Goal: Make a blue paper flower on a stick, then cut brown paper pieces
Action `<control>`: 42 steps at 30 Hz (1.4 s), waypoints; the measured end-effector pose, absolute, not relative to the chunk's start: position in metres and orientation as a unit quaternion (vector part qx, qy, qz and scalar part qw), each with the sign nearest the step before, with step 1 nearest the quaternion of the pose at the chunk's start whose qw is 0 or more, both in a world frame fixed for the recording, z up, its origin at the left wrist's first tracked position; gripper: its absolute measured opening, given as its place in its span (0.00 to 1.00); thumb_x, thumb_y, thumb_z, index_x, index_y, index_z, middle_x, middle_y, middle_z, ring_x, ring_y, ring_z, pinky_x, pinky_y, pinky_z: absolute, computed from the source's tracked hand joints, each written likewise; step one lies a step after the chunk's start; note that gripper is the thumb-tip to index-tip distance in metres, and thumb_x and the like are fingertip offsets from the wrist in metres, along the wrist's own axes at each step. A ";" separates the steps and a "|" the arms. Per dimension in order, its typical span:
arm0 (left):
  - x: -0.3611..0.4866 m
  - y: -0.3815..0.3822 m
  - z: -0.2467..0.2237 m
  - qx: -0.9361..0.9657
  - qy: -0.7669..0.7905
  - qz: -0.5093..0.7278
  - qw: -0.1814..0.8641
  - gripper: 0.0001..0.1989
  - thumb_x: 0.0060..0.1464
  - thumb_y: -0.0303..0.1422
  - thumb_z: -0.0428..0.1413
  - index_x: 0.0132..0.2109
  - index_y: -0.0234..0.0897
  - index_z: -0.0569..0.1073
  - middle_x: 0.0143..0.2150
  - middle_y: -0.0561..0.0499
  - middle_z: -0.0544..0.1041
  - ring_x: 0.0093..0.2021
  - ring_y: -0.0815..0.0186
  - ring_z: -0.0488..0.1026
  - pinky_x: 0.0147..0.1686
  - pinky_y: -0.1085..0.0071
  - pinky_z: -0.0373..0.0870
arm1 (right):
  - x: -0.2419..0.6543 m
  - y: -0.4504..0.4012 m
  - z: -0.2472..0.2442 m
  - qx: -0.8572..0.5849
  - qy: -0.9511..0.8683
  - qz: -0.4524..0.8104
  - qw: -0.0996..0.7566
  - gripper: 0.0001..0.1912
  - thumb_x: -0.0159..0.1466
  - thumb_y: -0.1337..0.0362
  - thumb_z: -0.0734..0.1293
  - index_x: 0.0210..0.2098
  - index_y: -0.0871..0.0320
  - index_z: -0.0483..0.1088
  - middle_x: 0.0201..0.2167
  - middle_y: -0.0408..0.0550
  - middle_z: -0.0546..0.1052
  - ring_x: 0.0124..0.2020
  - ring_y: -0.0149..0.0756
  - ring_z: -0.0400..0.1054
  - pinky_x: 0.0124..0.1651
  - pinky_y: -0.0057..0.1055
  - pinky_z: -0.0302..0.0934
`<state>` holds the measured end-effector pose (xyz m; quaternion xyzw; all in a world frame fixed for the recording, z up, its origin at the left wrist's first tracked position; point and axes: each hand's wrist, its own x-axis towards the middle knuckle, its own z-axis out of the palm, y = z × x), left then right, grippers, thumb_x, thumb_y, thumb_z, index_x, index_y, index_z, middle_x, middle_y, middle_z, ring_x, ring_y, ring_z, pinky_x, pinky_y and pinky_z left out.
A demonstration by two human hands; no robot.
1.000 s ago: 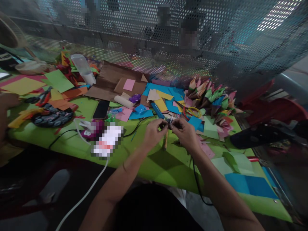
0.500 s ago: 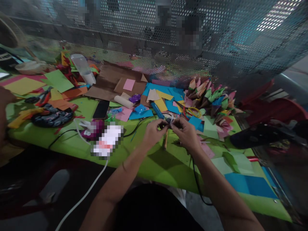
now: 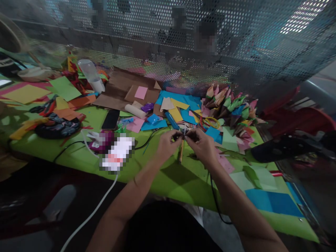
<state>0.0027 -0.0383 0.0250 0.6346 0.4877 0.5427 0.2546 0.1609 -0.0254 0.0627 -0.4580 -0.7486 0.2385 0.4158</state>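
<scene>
Over the green table (image 3: 157,180), my left hand (image 3: 170,142) and my right hand (image 3: 201,142) meet with their fingertips pinched together. Between them is a small dark and whitish piece, too small to make out. A wooden stick like a pencil (image 3: 181,152) points down toward me just below the fingertips. Behind my left hand lies a blue tool (image 3: 172,120). Yellow-handled scissors (image 3: 212,122) rest beyond my right hand, beside a blue paper piece (image 3: 214,134).
Folded paper flowers (image 3: 232,105) stand at the back right. A black phone (image 3: 110,119), a lit phone (image 3: 117,154) on a white cable and a clear bottle (image 3: 91,75) are on the left. Brown paper (image 3: 118,87) lies behind; perforated metal (image 3: 147,45) rises beyond.
The whitish piece between my fingertips looks narrower and more upright, and my hands have shifted very slightly. At the far left, another person's arm has moved back toward the frame edge.
</scene>
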 end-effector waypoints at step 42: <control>0.001 -0.036 0.026 0.737 0.510 0.424 0.129 0.08 0.60 0.26 0.55 0.43 0.39 0.76 0.42 0.47 0.82 0.43 0.59 0.77 0.46 0.61 0.72 | 0.166 -0.024 0.058 -0.460 -0.787 0.151 0.382 0.08 0.64 0.60 0.63 0.34 0.55 0.74 0.30 0.48 0.81 0.30 0.39 0.74 0.32 0.31 0.62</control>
